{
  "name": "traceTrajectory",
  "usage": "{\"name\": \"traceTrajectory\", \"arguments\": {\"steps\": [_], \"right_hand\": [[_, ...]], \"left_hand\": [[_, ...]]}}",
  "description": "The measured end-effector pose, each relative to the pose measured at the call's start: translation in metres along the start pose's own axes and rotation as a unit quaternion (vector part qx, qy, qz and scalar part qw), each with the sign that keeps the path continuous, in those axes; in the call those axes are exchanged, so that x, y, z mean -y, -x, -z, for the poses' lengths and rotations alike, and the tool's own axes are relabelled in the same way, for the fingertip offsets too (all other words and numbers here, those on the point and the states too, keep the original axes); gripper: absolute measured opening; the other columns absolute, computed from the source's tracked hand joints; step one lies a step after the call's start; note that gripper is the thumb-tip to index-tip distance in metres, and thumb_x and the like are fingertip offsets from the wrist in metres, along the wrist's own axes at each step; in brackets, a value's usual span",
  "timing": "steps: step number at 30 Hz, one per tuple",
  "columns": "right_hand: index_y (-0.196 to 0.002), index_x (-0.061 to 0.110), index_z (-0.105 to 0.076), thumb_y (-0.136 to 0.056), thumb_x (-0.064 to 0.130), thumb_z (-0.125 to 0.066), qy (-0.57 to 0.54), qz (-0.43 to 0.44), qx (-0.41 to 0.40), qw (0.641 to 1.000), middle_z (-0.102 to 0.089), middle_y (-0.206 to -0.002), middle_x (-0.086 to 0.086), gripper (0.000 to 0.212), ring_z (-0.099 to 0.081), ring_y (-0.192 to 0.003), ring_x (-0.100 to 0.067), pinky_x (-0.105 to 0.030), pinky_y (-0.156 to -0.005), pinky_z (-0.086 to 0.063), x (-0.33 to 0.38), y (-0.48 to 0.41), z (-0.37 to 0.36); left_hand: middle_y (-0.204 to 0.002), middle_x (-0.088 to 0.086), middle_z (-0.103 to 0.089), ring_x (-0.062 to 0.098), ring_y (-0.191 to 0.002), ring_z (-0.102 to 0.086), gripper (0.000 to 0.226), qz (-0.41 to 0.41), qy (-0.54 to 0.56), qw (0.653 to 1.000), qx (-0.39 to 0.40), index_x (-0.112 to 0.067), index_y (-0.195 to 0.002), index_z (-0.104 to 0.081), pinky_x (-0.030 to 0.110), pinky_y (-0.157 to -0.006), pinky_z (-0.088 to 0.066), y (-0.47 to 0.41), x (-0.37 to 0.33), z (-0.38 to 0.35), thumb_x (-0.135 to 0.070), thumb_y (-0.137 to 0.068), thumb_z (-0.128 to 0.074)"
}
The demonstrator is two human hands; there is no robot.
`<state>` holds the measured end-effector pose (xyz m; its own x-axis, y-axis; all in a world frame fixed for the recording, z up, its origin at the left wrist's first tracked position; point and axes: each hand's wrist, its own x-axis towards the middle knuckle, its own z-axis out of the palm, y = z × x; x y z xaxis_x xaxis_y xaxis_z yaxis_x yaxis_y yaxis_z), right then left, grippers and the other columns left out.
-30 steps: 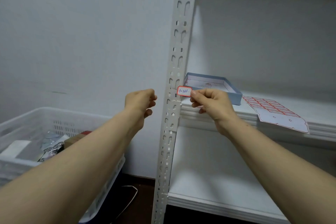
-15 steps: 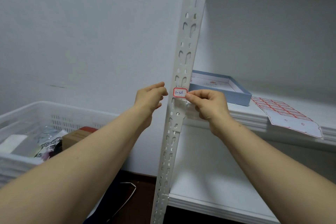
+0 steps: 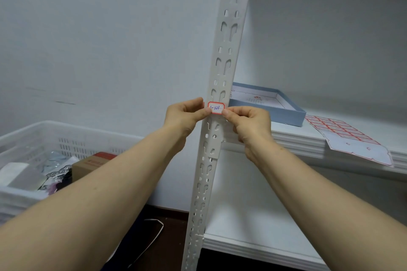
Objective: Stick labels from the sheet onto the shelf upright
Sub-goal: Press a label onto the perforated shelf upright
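A small white label (image 3: 216, 108) with a red border and blue handwriting lies flat against the front of the white slotted shelf upright (image 3: 226, 55). My left hand (image 3: 185, 114) presses its left edge with the thumb. My right hand (image 3: 248, 123) pinches its right edge between thumb and forefinger. The label sheet (image 3: 350, 138), with several red-bordered labels on it, rests on the middle shelf to the right, overhanging the shelf edge.
A shallow blue box lid (image 3: 271, 103) sits on the middle shelf (image 3: 295, 138) behind the upright. A white plastic crate (image 3: 44, 134) holding a cardboard box and packets stands at the left. A lower shelf (image 3: 253, 240) lies below, with dark floor underneath.
My right hand carried the label leftward onto the front of the upright. My left hand moved in from the left and now touches the label's left edge.
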<state>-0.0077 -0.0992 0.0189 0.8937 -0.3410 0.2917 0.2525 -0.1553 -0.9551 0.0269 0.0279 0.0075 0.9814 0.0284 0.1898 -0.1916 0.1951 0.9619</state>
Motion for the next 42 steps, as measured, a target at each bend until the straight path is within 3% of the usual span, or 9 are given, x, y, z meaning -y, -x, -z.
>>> {"name": "traceTrajectory", "arguments": {"steps": [6, 12, 22, 33, 39, 42], "right_hand": [[-0.081, 0.013, -0.071, -0.08, 0.015, -0.072, 0.01, -0.004, -0.013, 1.0, -0.055, -0.058, 0.009, 0.003, -0.04, -0.04, 0.001, -0.008, -0.04, -0.028, -0.002, -0.001, -0.003], [-0.082, 0.011, -0.071, -0.078, 0.015, -0.073, 0.0, -0.005, -0.019, 1.0, -0.054, -0.056, 0.008, 0.006, -0.041, -0.03, 0.004, -0.006, -0.036, -0.027, -0.003, -0.003, -0.006], [-0.078, 0.015, -0.071, -0.079, 0.016, -0.073, -0.002, -0.013, -0.015, 1.0, -0.055, -0.057, 0.009, 0.003, -0.042, -0.03, 0.005, -0.006, -0.036, -0.028, -0.004, -0.004, -0.006], [-0.055, 0.019, -0.065, -0.078, 0.022, -0.071, 0.035, -0.025, -0.026, 0.999, -0.043, -0.031, 0.017, 0.024, -0.036, -0.037, -0.003, -0.019, -0.045, -0.029, -0.006, -0.008, -0.009], [-0.05, 0.023, -0.061, -0.076, 0.031, -0.069, 0.153, 0.02, -0.037, 0.987, -0.052, -0.047, 0.01, 0.028, -0.048, -0.055, -0.017, -0.026, -0.059, -0.04, -0.003, -0.013, -0.007], [-0.043, 0.021, -0.052, -0.074, 0.037, -0.067, 0.246, 0.034, -0.035, 0.968, -0.047, -0.051, 0.004, 0.038, -0.046, -0.062, -0.023, -0.026, -0.059, -0.038, 0.002, -0.014, -0.001]], "left_hand": [[-0.119, 0.008, -0.065, 0.018, -0.111, -0.061, 0.049, 0.003, 0.008, 1.0, -0.004, -0.004, -0.123, -0.059, 0.033, -0.104, -0.042, -0.002, 0.002, 0.0, -0.009, -0.077, -0.075], [-0.119, 0.009, -0.066, 0.019, -0.111, -0.061, 0.049, 0.004, 0.026, 1.0, -0.011, -0.003, -0.121, -0.06, 0.035, -0.105, -0.042, -0.007, 0.003, -0.002, -0.013, -0.076, -0.076], [-0.11, 0.011, -0.069, 0.023, -0.11, -0.062, 0.039, 0.007, 0.03, 0.999, -0.018, -0.003, -0.111, -0.066, 0.037, -0.105, -0.042, -0.013, 0.002, -0.004, -0.017, -0.076, -0.076], [-0.106, 0.01, -0.069, 0.022, -0.11, -0.062, 0.039, 0.009, 0.014, 1.0, -0.016, -0.004, -0.111, -0.067, 0.035, -0.106, -0.041, -0.014, 0.001, -0.004, -0.019, -0.077, -0.075], [-0.11, 0.012, -0.069, 0.024, -0.111, -0.061, 0.04, 0.005, 0.008, 1.0, -0.017, -0.002, -0.113, -0.065, 0.036, -0.105, -0.042, -0.015, 0.0, -0.004, -0.017, -0.077, -0.075], [-0.108, 0.012, -0.069, 0.024, -0.109, -0.062, 0.039, 0.006, 0.005, 1.0, -0.017, -0.002, -0.112, -0.066, 0.036, -0.105, -0.043, -0.015, -0.001, -0.004, -0.017, -0.077, -0.075]]}}
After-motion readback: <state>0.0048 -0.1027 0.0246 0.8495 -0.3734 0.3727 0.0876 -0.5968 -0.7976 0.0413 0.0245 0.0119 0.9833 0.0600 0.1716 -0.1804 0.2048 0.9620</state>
